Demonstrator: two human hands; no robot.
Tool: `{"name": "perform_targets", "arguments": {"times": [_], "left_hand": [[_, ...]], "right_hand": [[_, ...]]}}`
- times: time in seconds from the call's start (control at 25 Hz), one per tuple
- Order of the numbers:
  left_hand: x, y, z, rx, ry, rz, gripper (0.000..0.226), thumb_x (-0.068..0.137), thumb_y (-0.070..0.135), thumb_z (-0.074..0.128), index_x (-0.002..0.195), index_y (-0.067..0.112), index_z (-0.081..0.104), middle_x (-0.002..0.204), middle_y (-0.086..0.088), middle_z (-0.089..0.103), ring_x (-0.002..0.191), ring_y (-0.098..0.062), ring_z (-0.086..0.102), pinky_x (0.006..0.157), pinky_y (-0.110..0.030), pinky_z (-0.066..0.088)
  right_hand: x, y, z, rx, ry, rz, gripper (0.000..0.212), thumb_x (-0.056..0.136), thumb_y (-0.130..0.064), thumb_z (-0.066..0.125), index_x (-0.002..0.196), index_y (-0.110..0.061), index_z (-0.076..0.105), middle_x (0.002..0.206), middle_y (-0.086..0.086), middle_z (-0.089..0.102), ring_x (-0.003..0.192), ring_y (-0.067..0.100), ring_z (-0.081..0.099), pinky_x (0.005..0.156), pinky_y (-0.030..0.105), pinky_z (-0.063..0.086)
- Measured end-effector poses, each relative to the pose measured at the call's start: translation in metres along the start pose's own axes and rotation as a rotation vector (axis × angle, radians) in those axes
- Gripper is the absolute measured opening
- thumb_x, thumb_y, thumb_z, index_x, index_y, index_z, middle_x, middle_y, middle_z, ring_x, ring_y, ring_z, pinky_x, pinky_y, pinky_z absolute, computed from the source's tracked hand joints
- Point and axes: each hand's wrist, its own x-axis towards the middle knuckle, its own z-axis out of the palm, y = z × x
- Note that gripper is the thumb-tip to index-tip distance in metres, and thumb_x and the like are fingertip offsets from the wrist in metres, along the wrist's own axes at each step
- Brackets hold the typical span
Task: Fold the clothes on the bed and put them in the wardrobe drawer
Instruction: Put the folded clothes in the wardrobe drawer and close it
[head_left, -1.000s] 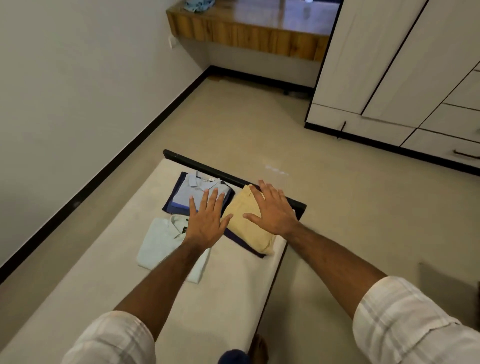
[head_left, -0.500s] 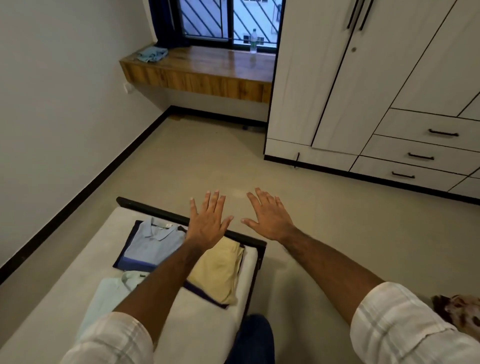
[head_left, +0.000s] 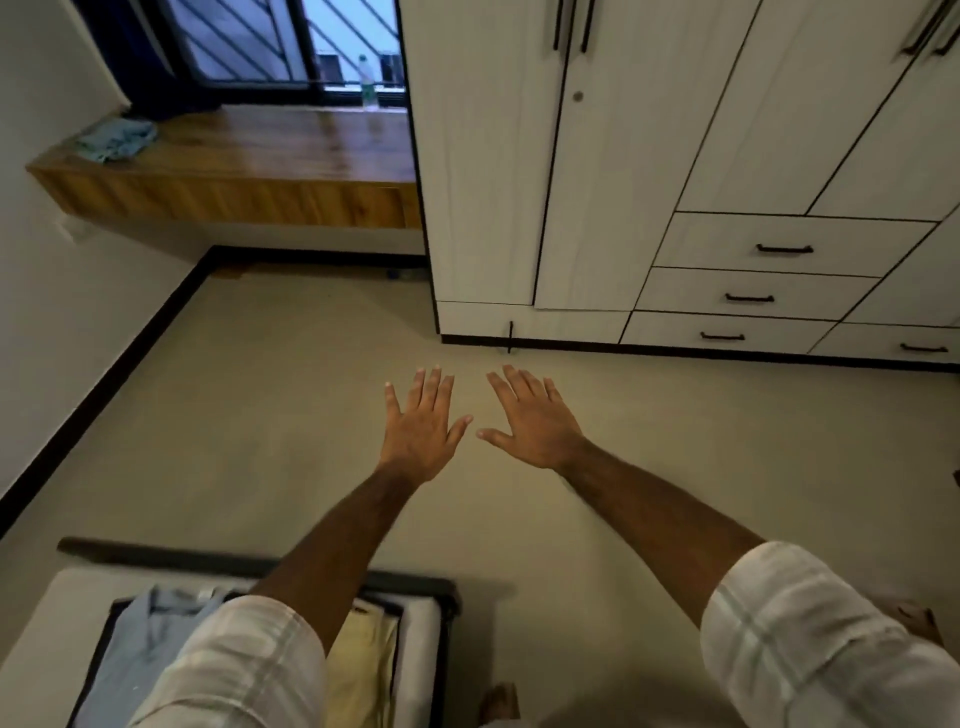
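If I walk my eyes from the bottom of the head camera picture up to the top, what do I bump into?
Blue shirt on the bed → left hand over the floor → bottom drawer → wooden ledge → bottle at the window.

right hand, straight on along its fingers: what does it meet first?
Likely nothing close: the right hand is open over bare floor. Further on, the wardrobe's base; depth is unclear.
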Motion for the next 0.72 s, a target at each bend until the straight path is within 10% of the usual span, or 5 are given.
{"name": "perform_targets", "arguments": {"times": [0.72], "left_hand": [[0.473,0.309,-0.077,-0.046,0.076,0.296,0.084,0.093,0.064,-0.008,0.16,0.016,0.012,0.168,-0.006,0.006,0.155,-0.027,0.003,0.119,-0.064,0.004]], "right_hand": [[0.17,0.503,-0.113,0.047,0.051,0.326,0.089,0.097,-0.07,0.036,0.162,-0.022,-0.001,0.17,0.008,-0.003,0.156,0.029,0.002,0.125,0.053,0.002]]}}
